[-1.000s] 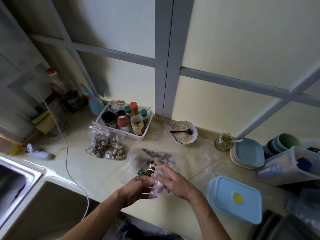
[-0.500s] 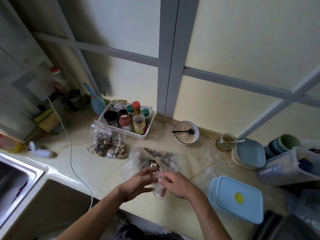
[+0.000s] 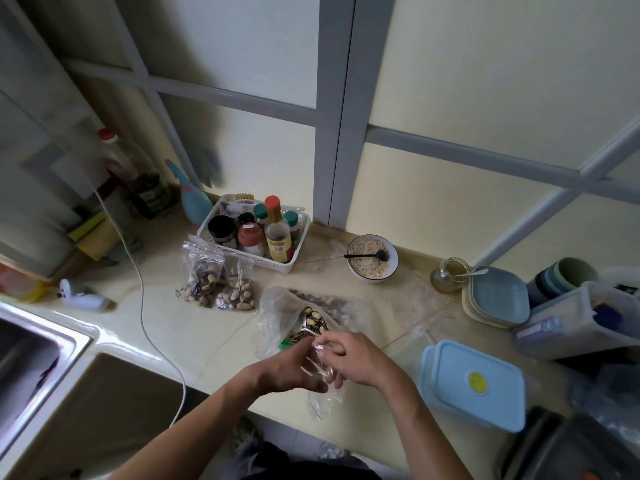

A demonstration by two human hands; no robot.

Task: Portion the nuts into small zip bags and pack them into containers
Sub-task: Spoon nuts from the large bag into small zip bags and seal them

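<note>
Left hand (image 3: 289, 370) and right hand (image 3: 356, 362) both pinch a small zip bag (image 3: 323, 393) at the counter edge, apparently empty. Open bag of nuts (image 3: 308, 322) just behind them; two filled bags (image 3: 218, 289) further left.

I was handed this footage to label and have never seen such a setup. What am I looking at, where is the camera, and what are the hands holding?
There is no machine here: a person wears a wide-angle camera on the head, looking down at their own arms over a kitchen counter. The left hand and right hand together hold a small clear zip bag, which looks empty. Just beyond them lies a large open bag of mixed nuts. Further left stand two filled zip bags, in front of a white basket of bottles. A bowl of oats with a black spoon sits to the right, and a blue lidded container waits near the right hand.
</note>
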